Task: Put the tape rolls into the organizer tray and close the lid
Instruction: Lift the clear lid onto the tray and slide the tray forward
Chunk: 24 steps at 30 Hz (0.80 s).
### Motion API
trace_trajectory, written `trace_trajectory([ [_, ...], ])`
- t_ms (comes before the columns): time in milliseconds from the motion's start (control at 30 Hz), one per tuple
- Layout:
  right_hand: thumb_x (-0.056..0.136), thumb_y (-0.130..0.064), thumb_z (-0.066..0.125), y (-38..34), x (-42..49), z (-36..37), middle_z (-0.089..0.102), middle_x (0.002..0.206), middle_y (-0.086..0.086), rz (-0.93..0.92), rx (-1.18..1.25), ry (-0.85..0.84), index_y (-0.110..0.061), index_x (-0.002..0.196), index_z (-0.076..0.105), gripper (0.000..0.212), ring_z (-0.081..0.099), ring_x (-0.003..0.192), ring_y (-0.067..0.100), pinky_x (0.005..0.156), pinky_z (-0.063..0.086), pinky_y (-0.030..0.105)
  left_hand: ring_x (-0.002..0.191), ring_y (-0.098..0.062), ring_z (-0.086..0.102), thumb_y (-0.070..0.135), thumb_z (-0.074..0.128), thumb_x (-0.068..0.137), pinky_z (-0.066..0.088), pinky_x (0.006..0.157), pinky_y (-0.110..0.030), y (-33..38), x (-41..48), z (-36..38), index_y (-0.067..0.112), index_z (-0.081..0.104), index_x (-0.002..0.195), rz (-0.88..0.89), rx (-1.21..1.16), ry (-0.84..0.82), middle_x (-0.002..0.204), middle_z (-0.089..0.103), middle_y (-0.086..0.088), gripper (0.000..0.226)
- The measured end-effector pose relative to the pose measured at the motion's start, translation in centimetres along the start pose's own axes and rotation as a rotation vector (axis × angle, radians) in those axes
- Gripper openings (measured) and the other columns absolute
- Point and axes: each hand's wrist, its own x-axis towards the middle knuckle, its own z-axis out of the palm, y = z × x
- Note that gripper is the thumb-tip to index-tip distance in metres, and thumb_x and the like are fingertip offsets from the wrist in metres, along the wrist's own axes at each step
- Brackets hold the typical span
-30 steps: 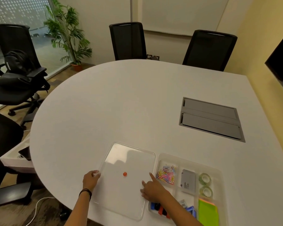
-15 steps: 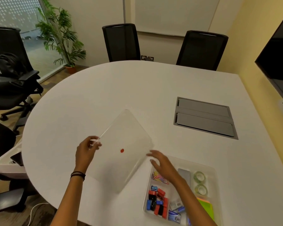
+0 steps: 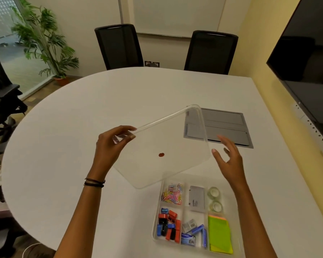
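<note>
Both tape rolls sit in the organizer tray, upper-right compartment, so that half looks done. The clear lid is up in the air, tilted, beyond the tray's far-left corner (not yet over it). The left hand pinches its left corner; the right hand hovers at the right edge, fingers spread, gripping nothing. Left: lower and close.

Two bare forearms, no sleeves in sight, thin dark bracelets stacked at the left wrist, right wrist unadorned
</note>
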Motion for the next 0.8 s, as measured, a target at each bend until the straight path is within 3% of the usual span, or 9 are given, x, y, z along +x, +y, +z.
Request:
trace_trajectory([
  [167,0.087,-0.009,0.064,1.4,-1.2,-2.8,0.05,0.133,-0.005,0.115,0.092,0.002,-0.024,0.139,0.037,0.061,0.052,0.117,0.008,0.098,0.04,0.022,0.077,-0.007,0.067,0.016,0.073,0.081,0.043,0.063,-0.017,1.7,0.5,2.9,0.025,0.071,0.093,0.018,-0.101,-0.113,0.079,0.074,0.01,0.016],
  [300,0.089,-0.008,0.061,2.8,-2.6,-4.4,0.073,0.094,-0.008,0.18,0.202,0.04,-0.034,0.113,0.058,0.036,0.068,0.087,-0.001,0.077,0.053,0.007,0.079,-0.01,0.068,0.014,0.073,0.081,0.042,0.062,-0.017,2.2,0.4,5.2,0.028,0.071,0.092,0.02,-0.139,-0.185,0.083,0.075,0.005,0.018],
  [367,0.089,-0.005,0.06,3.5,-3.3,-4.9,0.076,0.077,-0.008,0.211,0.242,0.101,-0.031,0.098,0.066,0.028,0.07,0.074,0.002,0.068,0.054,0.007,0.079,-0.007,0.067,0.015,0.073,0.081,0.042,0.062,-0.016,2.2,0.3,6.2,0.031,0.07,0.091,0.026,-0.124,-0.217,0.083,0.074,0.008,0.019],
  [567,0.089,-0.003,0.059,5.2,-4.8,-5.7,0.075,0.068,-0.012,0.296,0.345,0.314,-0.024,0.083,0.066,0.023,0.068,0.064,-0.001,0.06,0.052,0.006,0.083,-0.01,0.067,0.019,0.07,0.084,0.048,0.068,-0.027,3.0,-0.1,8.4,0.03,0.068,0.098,0.08,-0.079,-0.299,0.086,0.073,0.007,0.018],
  [700,0.089,-0.003,0.058,5.7,-5.3,-5.9,0.074,0.066,-0.013,0.342,0.398,0.371,-0.024,0.082,0.065,0.023,0.067,0.063,-0.003,0.06,0.051,0.004,0.09,-0.007,0.066,0.02,0.066,0.087,0.054,0.087,-0.037,3.4,-0.3,9.5,0.025,0.066,0.109,0.141,-0.04,-0.266,0.097,0.073,0.005,0.022],
  [800,0.09,-0.005,0.058,5.9,-5.8,-6.1,0.074,0.068,-0.015,0.373,0.417,0.415,-0.026,0.082,0.065,0.023,0.067,0.064,-0.004,0.06,0.05,0.003,0.102,-0.006,0.059,0.017,0.063,0.089,0.049,0.094,-0.026,3.2,-0.6,10.2,0.025,0.046,0.134,0.193,-0.003,-0.157,0.116,0.061,0.007,0.048],
])
